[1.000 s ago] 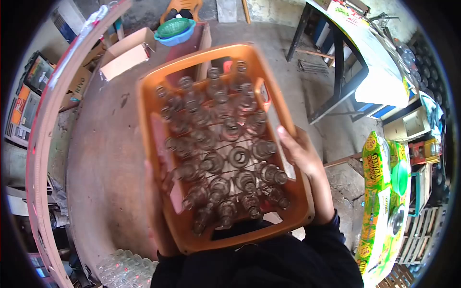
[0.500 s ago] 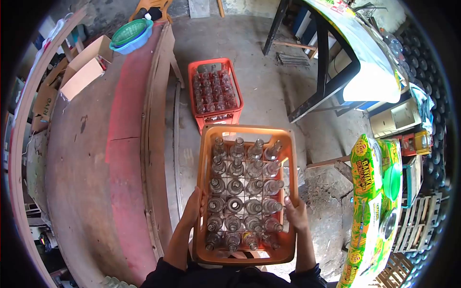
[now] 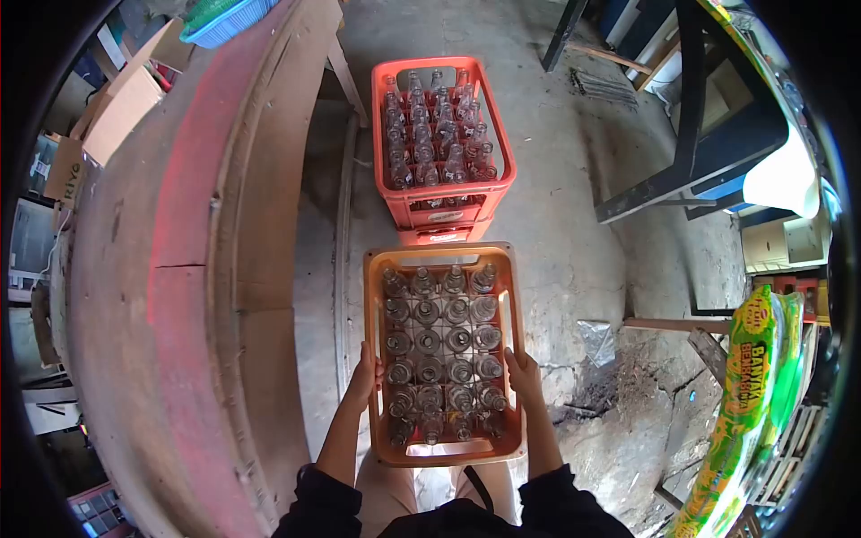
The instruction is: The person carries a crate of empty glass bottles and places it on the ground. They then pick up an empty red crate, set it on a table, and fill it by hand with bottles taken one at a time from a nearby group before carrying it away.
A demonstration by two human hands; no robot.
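Note:
An orange-brown crate [image 3: 441, 253] full of upright clear glass bottles [image 3: 429, 341] is held in front of my body. My left hand [image 3: 363, 378] is wrapped round its left side, and my right hand [image 3: 523, 378] grips the right side, both below mid-length. Beyond it on the floor stands a red crate [image 3: 448, 217] of clear bottles [image 3: 435, 134], which looks stacked on another red crate. The held crate's far rim lies just below the red stack in the view; whether they touch is unclear.
A long wooden table [image 3: 134, 296] runs along the left, with a blue basket [image 3: 229, 22] and a cardboard box [image 3: 126, 112]. A black-legged table [image 3: 691, 134] stands at the right, nearer than which are green-yellow packs [image 3: 749, 386]. A plastic scrap [image 3: 596, 342] lies on the floor.
The red crates appear nearer and larger, and more of the lower one shows. The held crate looks smaller and sits slightly further left. Both hands still hold it.

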